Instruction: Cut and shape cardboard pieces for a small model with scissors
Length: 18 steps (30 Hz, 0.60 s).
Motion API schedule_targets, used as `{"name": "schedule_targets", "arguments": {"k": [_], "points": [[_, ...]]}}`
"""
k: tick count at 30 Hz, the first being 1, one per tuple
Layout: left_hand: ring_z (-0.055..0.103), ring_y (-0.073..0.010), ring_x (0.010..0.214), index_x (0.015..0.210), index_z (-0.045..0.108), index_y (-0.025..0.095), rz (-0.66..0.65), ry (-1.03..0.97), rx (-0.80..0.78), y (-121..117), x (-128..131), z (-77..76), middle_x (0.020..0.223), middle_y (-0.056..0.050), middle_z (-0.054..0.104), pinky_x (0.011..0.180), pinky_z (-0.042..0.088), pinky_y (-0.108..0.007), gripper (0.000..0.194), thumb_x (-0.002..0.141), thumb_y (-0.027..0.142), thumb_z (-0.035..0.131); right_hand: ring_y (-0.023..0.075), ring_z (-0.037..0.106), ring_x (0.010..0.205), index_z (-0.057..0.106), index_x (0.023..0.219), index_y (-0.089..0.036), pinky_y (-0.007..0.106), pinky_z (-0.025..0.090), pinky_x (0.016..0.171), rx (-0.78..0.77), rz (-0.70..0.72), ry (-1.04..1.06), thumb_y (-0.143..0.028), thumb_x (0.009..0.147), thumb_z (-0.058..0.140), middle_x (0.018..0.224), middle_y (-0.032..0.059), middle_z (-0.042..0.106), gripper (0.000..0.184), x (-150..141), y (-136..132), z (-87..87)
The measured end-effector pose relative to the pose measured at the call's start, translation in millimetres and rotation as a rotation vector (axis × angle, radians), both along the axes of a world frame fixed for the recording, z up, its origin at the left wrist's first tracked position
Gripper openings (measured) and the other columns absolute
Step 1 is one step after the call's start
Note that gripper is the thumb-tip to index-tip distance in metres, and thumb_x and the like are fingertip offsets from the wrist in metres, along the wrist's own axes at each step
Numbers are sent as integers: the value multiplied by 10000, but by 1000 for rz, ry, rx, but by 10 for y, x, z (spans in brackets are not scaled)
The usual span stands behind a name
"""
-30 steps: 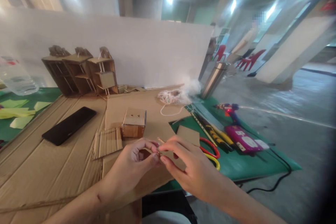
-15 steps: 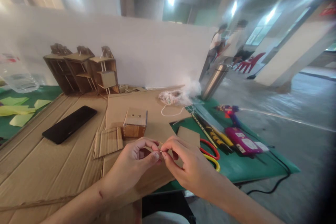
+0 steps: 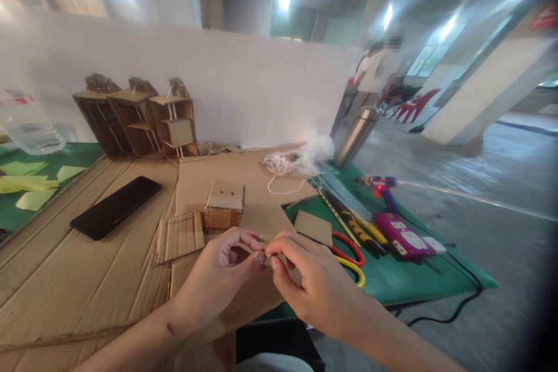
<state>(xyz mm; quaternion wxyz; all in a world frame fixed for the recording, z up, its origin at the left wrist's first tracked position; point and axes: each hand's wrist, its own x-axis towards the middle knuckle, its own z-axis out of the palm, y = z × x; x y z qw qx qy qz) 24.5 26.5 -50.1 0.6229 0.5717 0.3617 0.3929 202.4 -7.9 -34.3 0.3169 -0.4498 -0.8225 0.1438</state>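
My left hand (image 3: 218,279) and my right hand (image 3: 311,282) meet low in the middle, fingertips pinched together on a thin wooden stick (image 3: 264,240) whose tip shows between them. Both hands hover over a sheet of brown cardboard (image 3: 87,279). Just beyond the fingers stands a small cardboard box (image 3: 224,204) with two holes in its top, and beside it lies a corrugated cardboard piece (image 3: 178,236). A small cardboard square (image 3: 314,226) lies right of my hands.
A black phone (image 3: 115,207) lies at the left. Three cardboard models (image 3: 135,119) stand by the white board. A string bundle (image 3: 285,161), steel flask (image 3: 355,135), scissors (image 3: 349,253), glue gun (image 3: 392,218) and a green mat (image 3: 392,270) fill the right. People stand far back.
My right hand has curled in and shifted slightly left, its fingertips now closer on the stick. The people in the background have moved. The left hand has barely moved.
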Motion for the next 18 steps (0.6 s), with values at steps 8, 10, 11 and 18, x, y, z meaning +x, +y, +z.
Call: {"name": "schedule_targets", "arguments": {"k": [8, 10, 11, 18], "points": [[643, -167, 817, 813, 608, 195, -7, 17, -19, -38, 15, 27, 881, -22, 669, 759, 472, -288, 178, 832, 360, 673, 145, 562, 695, 543, 837, -211, 251, 427, 608, 22, -47, 77, -91, 862, 461, 798, 15, 600, 148, -18, 40, -30], [639, -164, 812, 844, 610, 195, 2, 43, -18, -49, 9, 27, 879, -24, 674, 761, 470, -287, 170, 832, 352, 673, 145, 564, 699, 545, 825, -211, 248, 423, 608, 25, -63, 100, -89, 855, 471, 782, 13, 600, 146, -12, 48, -37], [638, -163, 815, 865, 610, 195, 5, 54, -19, -53, 4, 22, 889, -26, 677, 765, 468, -287, 170, 835, 351, 670, 143, 562, 695, 546, 824, -210, 246, 421, 608, 34, -69, 107, -89, 853, 475, 775, 11, 597, 144, -9, 51, -43], [633, -145, 791, 883, 557, 212, 11, 11, -54, -39, -20, -56, 953, -14, 658, 733, 456, -285, 187, 840, 351, 674, 132, 556, 714, 538, 845, -201, 240, 422, 640, 110, -67, 131, -80, 861, 473, 788, 9, 577, 138, 23, 19, -85]]}}
